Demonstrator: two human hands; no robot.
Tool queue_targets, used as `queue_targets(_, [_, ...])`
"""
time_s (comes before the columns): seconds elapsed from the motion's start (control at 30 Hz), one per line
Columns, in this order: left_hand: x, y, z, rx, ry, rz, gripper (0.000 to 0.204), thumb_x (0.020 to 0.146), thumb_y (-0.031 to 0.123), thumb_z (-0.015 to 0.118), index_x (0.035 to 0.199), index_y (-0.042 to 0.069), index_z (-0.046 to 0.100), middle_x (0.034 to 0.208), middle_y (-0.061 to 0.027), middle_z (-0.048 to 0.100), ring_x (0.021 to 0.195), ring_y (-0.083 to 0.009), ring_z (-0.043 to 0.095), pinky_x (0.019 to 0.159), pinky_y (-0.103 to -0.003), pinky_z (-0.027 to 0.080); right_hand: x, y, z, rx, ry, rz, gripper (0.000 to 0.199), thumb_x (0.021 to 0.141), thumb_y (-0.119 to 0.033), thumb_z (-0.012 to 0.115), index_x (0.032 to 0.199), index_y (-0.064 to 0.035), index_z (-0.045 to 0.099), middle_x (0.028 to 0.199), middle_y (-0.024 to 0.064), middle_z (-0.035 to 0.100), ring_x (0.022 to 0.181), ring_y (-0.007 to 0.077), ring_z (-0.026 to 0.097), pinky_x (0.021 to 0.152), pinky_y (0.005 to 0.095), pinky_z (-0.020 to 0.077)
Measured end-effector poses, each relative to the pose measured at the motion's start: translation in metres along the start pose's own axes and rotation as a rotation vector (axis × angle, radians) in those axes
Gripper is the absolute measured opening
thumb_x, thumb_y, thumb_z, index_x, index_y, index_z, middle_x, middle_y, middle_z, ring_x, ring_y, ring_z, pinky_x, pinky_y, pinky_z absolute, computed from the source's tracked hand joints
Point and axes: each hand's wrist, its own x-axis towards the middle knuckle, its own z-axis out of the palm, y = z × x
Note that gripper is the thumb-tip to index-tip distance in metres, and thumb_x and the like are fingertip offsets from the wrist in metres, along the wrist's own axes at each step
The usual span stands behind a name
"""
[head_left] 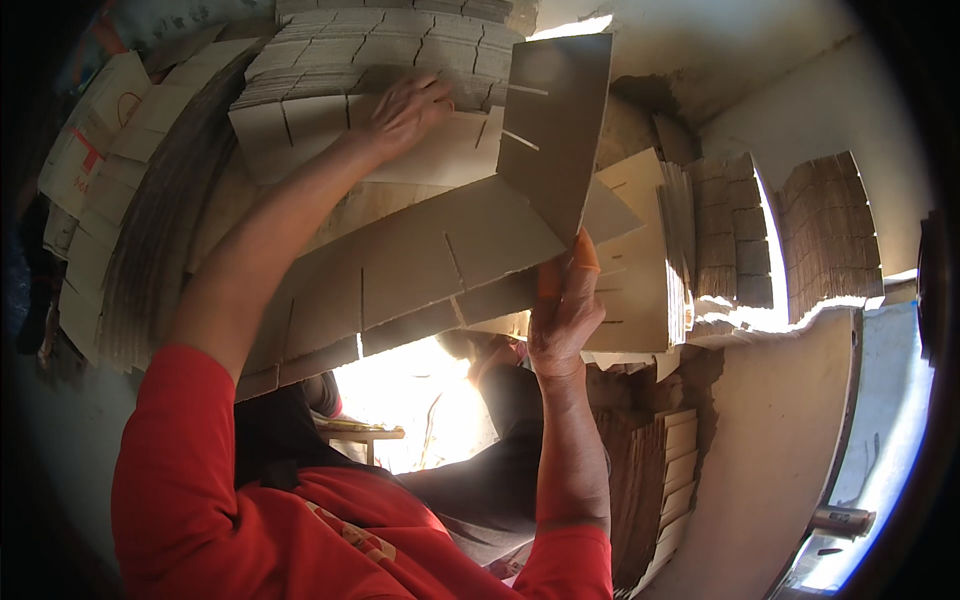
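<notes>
My right hand (568, 315) is closed on the lower edge of slotted grey-brown cardboard divider strips. A long strip (400, 265) slopes down to the left from it, with at least one more strip beneath. Another slotted piece (555, 120) stands up at an angle above the hand. My left hand (410, 108) reaches over a pale slotted strip (290, 135) at the front of a cardboard stack (380, 50). Its fingers are bent but apart, with the tips on or just over the stack; the thumb is hidden.
More slotted cardboard stacks (730, 225) stand at the right, with another pile (660, 480) lower down. Cardboard sheets (150, 190) are piled at the left beside a printed carton piece (92, 150). Bright light falls below the strips, near a small wooden stool (365, 435).
</notes>
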Motion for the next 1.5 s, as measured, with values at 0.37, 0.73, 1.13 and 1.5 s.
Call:
queue_targets(0.37, [-0.001, 0.011, -0.002, -0.024, -0.012, 0.057, 0.010, 0.076, 0.004, 0.049, 0.084, 0.009, 0.053, 0.078, -0.0082, 0.055, 0.079, -0.0255, 0.055, 0.080, -0.036, 0.044, -0.005, 0.007, 0.000, -0.030, -0.037, 0.022, 0.051, 0.088, 0.001, 0.053, 0.136, -0.0049, 0.038, 0.072, 0.0173, 0.064, 0.059, 0.0262, 0.065, 0.053, 0.0320, 0.0494])
queue_targets(0.73, [0.003, 0.036, -0.011, -0.145, -0.008, 0.087, 0.008, 0.071, 0.002, 0.054, 0.075, 0.006, 0.048, 0.066, -0.0120, 0.051, 0.067, -0.0305, 0.057, 0.052, -0.041, 0.046, -0.007, 0.011, -0.006, -0.080, -0.083, 0.033, 0.052, 0.087, 0.000, 0.055, 0.137, -0.0037, 0.038, 0.061, 0.0142, 0.060, 0.052, 0.0232, 0.061, 0.049, 0.0314, 0.0469])
queue_targets(1.13, [0.000, 0.069, -0.029, -0.327, 0.035, 0.097, 0.009, 0.069, -0.001, 0.056, 0.073, 0.005, 0.050, 0.063, -0.0114, 0.049, 0.063, -0.0287, 0.056, 0.050, -0.040, 0.043, -0.014, 0.017, -0.008, -0.165, -0.158, 0.038, 0.056, 0.085, 0.003, 0.055, 0.137, 0.0009, 0.034, 0.062, 0.0142, 0.058, 0.049, 0.0261, 0.058, 0.046, 0.0343, 0.0458])
queue_targets(1.5, [-0.006, 0.098, -0.066, -0.802, -0.088, -0.097, 0.020, 0.073, 0.010, 0.072, 0.086, 0.003, 0.059, 0.077, -0.0134, 0.058, 0.071, -0.0257, 0.057, 0.061, -0.034, 0.047, -0.024, 0.022, -0.001, -0.206, -0.229, 0.209, 0.043, 0.087, 0.003, 0.054, 0.129, 0.0040, 0.043, 0.077, 0.0229, 0.061, 0.062, 0.0271, 0.064, 0.056, 0.0313, 0.0500])
